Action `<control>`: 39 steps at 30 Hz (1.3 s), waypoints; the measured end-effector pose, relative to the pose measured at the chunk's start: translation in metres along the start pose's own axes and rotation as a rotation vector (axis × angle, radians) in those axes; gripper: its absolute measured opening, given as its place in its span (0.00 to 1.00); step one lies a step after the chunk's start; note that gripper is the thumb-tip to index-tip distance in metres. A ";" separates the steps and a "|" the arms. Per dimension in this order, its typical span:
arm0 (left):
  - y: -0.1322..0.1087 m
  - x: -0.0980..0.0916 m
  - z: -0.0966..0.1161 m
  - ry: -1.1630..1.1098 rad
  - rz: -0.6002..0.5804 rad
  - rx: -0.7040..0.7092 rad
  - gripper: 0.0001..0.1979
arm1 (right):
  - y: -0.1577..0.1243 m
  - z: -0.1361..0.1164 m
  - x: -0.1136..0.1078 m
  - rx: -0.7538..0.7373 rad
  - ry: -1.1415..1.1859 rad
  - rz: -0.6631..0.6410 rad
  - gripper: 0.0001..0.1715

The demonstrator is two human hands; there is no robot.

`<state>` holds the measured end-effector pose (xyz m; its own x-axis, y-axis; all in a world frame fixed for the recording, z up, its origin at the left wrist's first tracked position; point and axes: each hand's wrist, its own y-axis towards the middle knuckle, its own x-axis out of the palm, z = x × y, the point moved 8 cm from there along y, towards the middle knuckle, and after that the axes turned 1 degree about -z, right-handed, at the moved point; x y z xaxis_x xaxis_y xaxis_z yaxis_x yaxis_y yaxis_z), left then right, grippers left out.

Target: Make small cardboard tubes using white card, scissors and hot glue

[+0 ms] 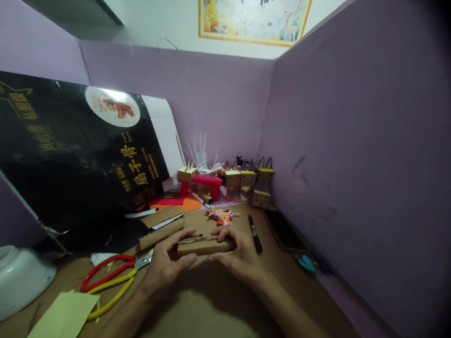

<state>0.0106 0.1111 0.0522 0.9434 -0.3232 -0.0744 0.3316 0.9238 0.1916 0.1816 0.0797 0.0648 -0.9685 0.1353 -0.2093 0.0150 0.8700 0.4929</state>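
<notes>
Between my two hands is a folded strip of brown cardboard (202, 247), lying lengthwise from left to right, its near side smooth and a ragged edge along its top. My left hand (169, 257) grips the left end, thumb in front and fingers over the back. At the right end, my right hand (237, 253) holds it the same way, fingertips on the upper edge. Just beyond sits a colourful patterned paper piece (221, 216). A black marker (255, 234) lies right of my right hand. Scissors with red and yellow handles (116, 279) rest left of my left hand.
A large black printed carton (70, 164) leans at the left. Cardboard animal figures (232, 178) stand along the back. A dark phone-like slab (284, 230) lies by the right wall. Yellow paper (65, 314) and a white bowl-like container (21, 281) are at the near left.
</notes>
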 end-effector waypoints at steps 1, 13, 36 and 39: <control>0.001 0.000 -0.002 -0.070 -0.009 0.012 0.30 | 0.001 0.003 -0.003 0.035 0.042 0.035 0.19; -0.003 0.000 0.002 -0.100 0.024 -0.024 0.25 | 0.000 0.000 0.001 -0.028 0.031 0.009 0.27; -0.004 -0.006 -0.009 -0.106 0.059 -0.118 0.25 | 0.003 0.017 -0.005 0.193 0.320 0.105 0.26; -0.001 -0.009 -0.011 -0.097 0.072 -0.119 0.24 | 0.004 0.021 -0.005 0.194 0.299 0.120 0.25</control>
<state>0.0014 0.1153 0.0416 0.9627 -0.2687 0.0316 0.2658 0.9611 0.0751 0.1920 0.0922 0.0502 -0.9863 0.1221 0.1108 0.1520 0.9337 0.3241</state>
